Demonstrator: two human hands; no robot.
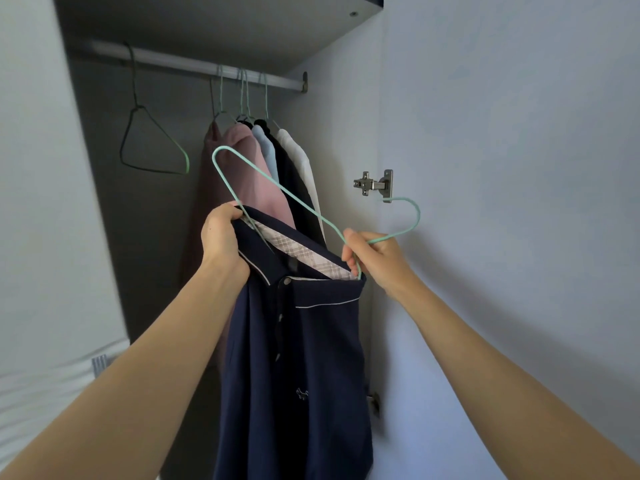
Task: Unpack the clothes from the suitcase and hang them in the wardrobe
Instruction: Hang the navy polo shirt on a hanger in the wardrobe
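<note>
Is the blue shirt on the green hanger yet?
Only partly. The hanger pokes into the shirt at the collar, but one looped end sticks out above it.

You find no words or numbers to read here. The navy shirt [311, 358] carries a small stitched animal emblem [302, 393] on its chest. The dark label [292, 263] inside its collar is too blurred to read.

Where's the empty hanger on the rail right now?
In the head view, the empty hanger hangs alone toward the left of the wardrobe rail, left of the hung clothes and above the left hand.
</note>
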